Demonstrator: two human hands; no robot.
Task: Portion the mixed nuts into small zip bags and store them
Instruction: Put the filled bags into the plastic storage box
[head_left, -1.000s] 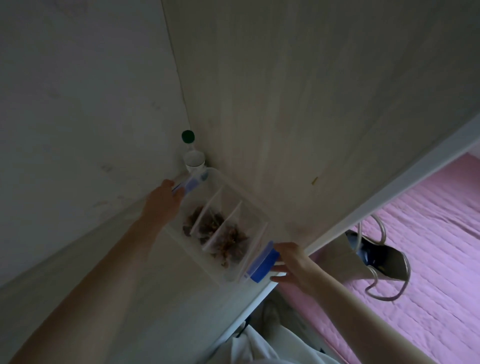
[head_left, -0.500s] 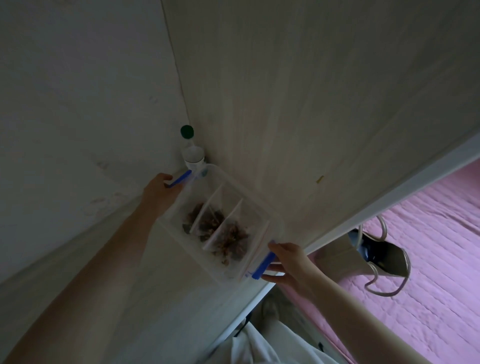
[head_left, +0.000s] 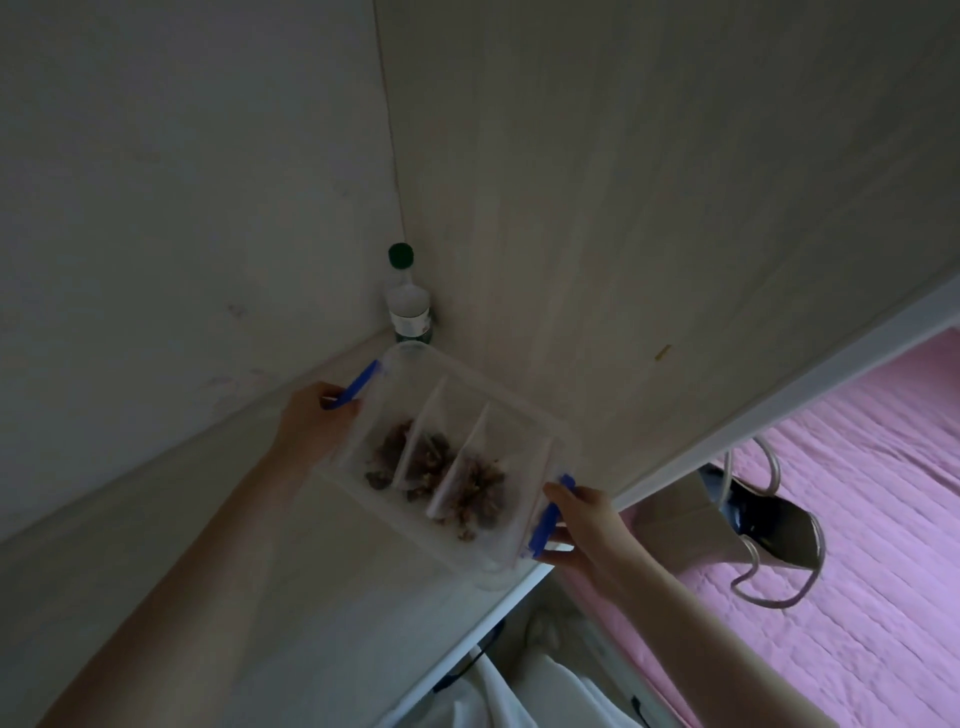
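Note:
A clear plastic box (head_left: 400, 384) with blue clip handles sits on a pale wooden shelf (head_left: 322, 582) in a corner. Inside it stand several small zip bags (head_left: 441, 462) holding brown mixed nuts. My left hand (head_left: 311, 426) grips the blue clip at the box's far-left end. My right hand (head_left: 587, 525) holds the blue clip (head_left: 545, 522) at the near-right end, with the thumb on top of it. The box's near corner juts slightly past the shelf's front edge.
A bottle (head_left: 408, 301) with a green cap stands in the corner just behind the box. Wooden walls close in at left and back. Beyond the shelf edge lies a pink bedcover (head_left: 857, 519) with a grey bag (head_left: 753, 525) on it.
The box has come toward me and away from the bottle, held at both ends. Both blue clips have swung up against the box.

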